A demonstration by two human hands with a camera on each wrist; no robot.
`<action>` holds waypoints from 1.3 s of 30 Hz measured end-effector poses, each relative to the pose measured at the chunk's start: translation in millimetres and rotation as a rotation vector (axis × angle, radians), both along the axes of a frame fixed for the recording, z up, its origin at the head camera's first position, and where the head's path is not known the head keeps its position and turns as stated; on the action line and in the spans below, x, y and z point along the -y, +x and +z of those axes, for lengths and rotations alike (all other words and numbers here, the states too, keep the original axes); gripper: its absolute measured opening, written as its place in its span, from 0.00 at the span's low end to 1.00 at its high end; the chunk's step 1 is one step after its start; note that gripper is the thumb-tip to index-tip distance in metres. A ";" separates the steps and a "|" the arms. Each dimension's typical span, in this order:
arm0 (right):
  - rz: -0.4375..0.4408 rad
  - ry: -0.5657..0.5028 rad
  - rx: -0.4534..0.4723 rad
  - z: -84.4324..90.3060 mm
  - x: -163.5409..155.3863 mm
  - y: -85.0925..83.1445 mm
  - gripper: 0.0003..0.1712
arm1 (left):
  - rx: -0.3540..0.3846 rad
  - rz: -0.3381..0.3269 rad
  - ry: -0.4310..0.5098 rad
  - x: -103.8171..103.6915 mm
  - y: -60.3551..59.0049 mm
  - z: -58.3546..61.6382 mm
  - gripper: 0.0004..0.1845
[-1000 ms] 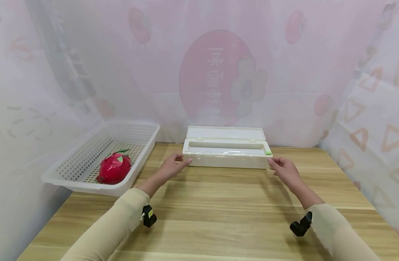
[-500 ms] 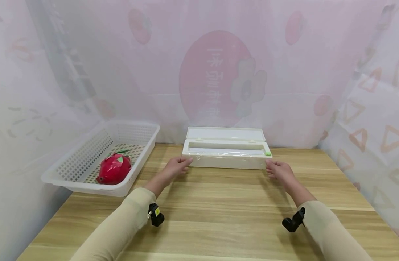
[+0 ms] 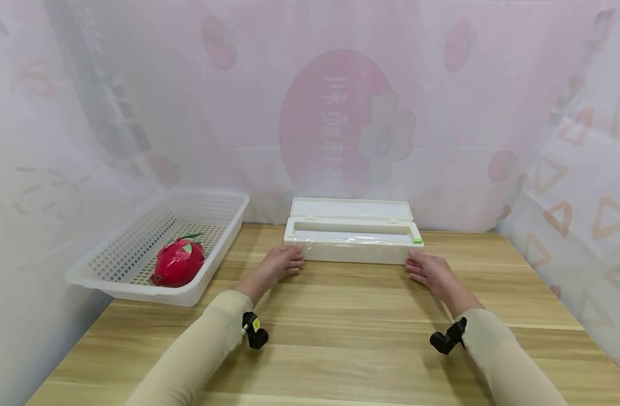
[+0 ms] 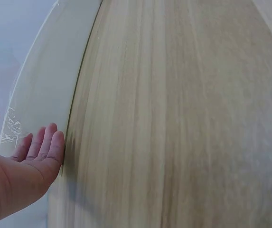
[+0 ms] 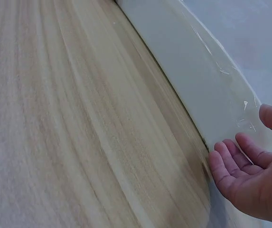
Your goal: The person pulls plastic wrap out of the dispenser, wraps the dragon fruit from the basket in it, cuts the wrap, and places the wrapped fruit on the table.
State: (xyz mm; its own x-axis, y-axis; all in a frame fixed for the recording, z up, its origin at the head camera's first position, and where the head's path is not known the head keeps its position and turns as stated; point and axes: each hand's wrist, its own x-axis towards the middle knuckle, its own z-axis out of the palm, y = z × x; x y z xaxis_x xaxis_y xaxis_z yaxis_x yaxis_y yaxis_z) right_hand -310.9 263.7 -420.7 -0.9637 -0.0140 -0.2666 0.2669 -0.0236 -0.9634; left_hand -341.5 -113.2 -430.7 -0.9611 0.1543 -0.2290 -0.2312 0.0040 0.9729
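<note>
A long white cling film dispenser stands at the back of the table with its lid raised. Clear film hangs over its upper front edge, and a green slider sits at its right end. At the dispenser's left front corner is my left hand, fingers relaxed with the tips at the front face. My right hand mirrors it at the right front corner, fingers loosely bent. Both wrist views show the thumbs held apart from the fingers, with nothing gripped between them.
To the left, a white perforated basket holds a red dragon fruit with green tips. A pale pink printed curtain rises right behind the dispenser. The wooden tabletop spreads out in front.
Both hands have moved inward along the dispenser's front, the left one rightward and the right one leftward. The dispenser, basket and dragon fruit keep their places.
</note>
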 end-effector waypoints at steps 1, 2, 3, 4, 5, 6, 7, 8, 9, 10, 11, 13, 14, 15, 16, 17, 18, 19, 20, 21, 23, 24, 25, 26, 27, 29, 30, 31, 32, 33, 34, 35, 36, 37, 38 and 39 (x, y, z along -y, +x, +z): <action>-0.003 -0.017 0.005 -0.2 0.1 -0.7 0.37 | 0.005 0.003 0.005 -0.8 -0.7 -0.9 0.29; -0.002 -0.034 0.006 -0.3 0.3 -1.2 0.37 | 0.008 0.008 0.009 -1.3 -0.8 -1.4 0.29; -0.003 -0.049 0.007 -0.4 0.8 -2.0 0.36 | 0.013 0.013 0.013 -1.9 -1.3 -2.0 0.29; 0.005 -0.061 0.005 -0.5 1.3 -2.3 0.35 | 0.017 0.018 0.017 -2.4 -1.5 -2.5 0.29; 0.014 -0.072 0.001 -0.5 2.0 -2.5 0.35 | 0.019 0.022 0.020 -2.9 -1.7 -3.0 0.28; 0.018 -0.077 -0.003 -1.0 2.7 -3.0 0.35 | 0.020 0.025 0.023 -3.3 -1.8 -3.2 0.28; 0.025 -0.078 -0.006 -1.2 3.4 -3.3 0.35 | 0.017 0.026 0.024 -3.7 -1.8 -3.5 0.27; 0.030 -0.079 -0.009 -1.5 4.2 -3.6 0.35 | 0.015 0.026 0.024 -4.2 -1.7 -3.5 0.27; 0.033 -0.077 -0.010 -2.1 4.9 -4.1 0.35 | 0.015 0.027 0.025 -4.7 -1.7 -3.4 0.26; 0.034 -0.077 -0.011 -2.4 5.7 -4.6 0.34 | 0.009 0.026 0.021 -5.2 -1.6 -3.5 0.25; 0.038 -0.081 -0.012 -2.6 6.1 -4.9 0.33 | 0.007 0.025 0.019 -5.6 -1.6 -3.6 0.25; 0.044 -0.086 -0.013 -2.8 7.0 -5.6 0.29 | 0.006 0.026 0.016 -6.3 -1.9 -3.7 0.23; 0.043 -0.091 -0.015 -2.9 7.5 -6.0 0.27 | 0.006 0.028 0.014 -6.5 -2.2 -4.0 0.23; 0.045 -0.094 -0.017 -3.1 7.7 -6.5 0.25 | 0.007 0.032 0.012 -6.6 -2.7 -4.4 0.22; 0.049 -0.096 -0.020 -3.2 7.9 -6.8 0.24 | 0.008 0.035 0.011 -6.5 -3.1 -4.7 0.22; 0.055 -0.097 -0.023 -3.2 7.9 -7.0 0.23 | 0.011 0.040 0.012 -6.3 -3.6 -5.0 0.21; 0.055 -0.095 -0.026 -3.5 8.1 -7.3 0.22 | 0.012 0.047 0.012 -6.1 -3.9 -5.3 0.21; 0.056 -0.096 -0.027 -3.5 8.1 -7.4 0.21 | 0.012 0.051 0.011 -6.0 -4.3 -5.6 0.20; 0.058 -0.097 -0.029 -3.4 8.1 -7.4 0.20 | 0.011 0.054 0.010 -5.8 -4.4 -5.8 0.20; 0.060 -0.100 -0.030 -3.2 8.2 -7.3 0.18 | 0.010 0.057 0.007 -5.8 -4.4 -5.8 0.20; 0.062 -0.110 -0.031 -2.7 8.4 -7.0 0.15 | 0.005 0.062 0.000 -5.7 -4.2 -5.4 0.19; 0.062 -0.116 -0.031 -2.4 8.6 -6.9 0.13 | 0.002 0.063 -0.003 -5.7 -4.0 -5.1 0.19; 0.059 -0.121 -0.031 -1.9 9.1 -6.7 0.12 | -0.001 0.062 -0.006 -5.7 -4.0 -4.8 0.19; 0.058 -0.123 -0.033 -1.6 9.3 -6.7 0.11 | -0.005 0.061 -0.007 -5.5 -4.0 -4.5 0.19; 0.056 -0.124 -0.034 -1.3 9.6 -6.8 0.10 | -0.008 0.059 -0.009 -5.4 -4.0 -4.2 0.18; 0.062 -0.125 -0.040 -0.5 10.4 -6.4 0.10 | -0.009 0.052 -0.005 -5.2 -3.9 -3.5 0.18; 0.062 -0.124 -0.042 -0.1 10.6 -6.2 0.11 | -0.011 0.047 -0.001 -5.1 -3.9 -3.3 0.18; 0.062 -0.120 -0.044 0.4 10.8 -5.8 0.11 | -0.017 0.040 0.000 -4.9 -4.1 -3.4 0.19; 0.069 -0.117 -0.046 0.6 10.6 -5.5 0.11 | -0.018 0.035 0.002 -4.8 -3.8 -3.0 0.19; 0.069 -0.116 -0.047 0.8 10.4 -5.3 0.12 | -0.021 0.030 0.005 -4.7 -3.8 -3.0 0.19; 0.072 -0.116 -0.048 0.9 10.0 -4.9 0.12 | -0.021 0.026 0.009 -4.6 -3.5 -2.6 0.20; 0.065 -0.116 -0.046 0.8 9.4 -4.8 0.13 | -0.024 0.023 0.009 -4.5 -3.3 -2.3 0.20; 0.068 -0.121 -0.046 0.7 8.7 -4.7 0.13 | -0.025 0.019 0.012 -4.5 -3.0 -1.8 0.20; 0.069 -0.128 -0.047 0.8 8.0 -4.5 0.13 | -0.030 0.017 0.011 -4.4 -2.8 -1.5 0.21; 0.072 -0.139 -0.048 0.6 7.1 -4.5 0.13 | -0.027 0.018 0.013 -4.3 -2.2 -0.6 0.20; 0.071 -0.148 -0.049 0.8 6.5 -4.3 0.13 | -0.033 0.017 0.015 -4.2 -2.0 -0.3 0.20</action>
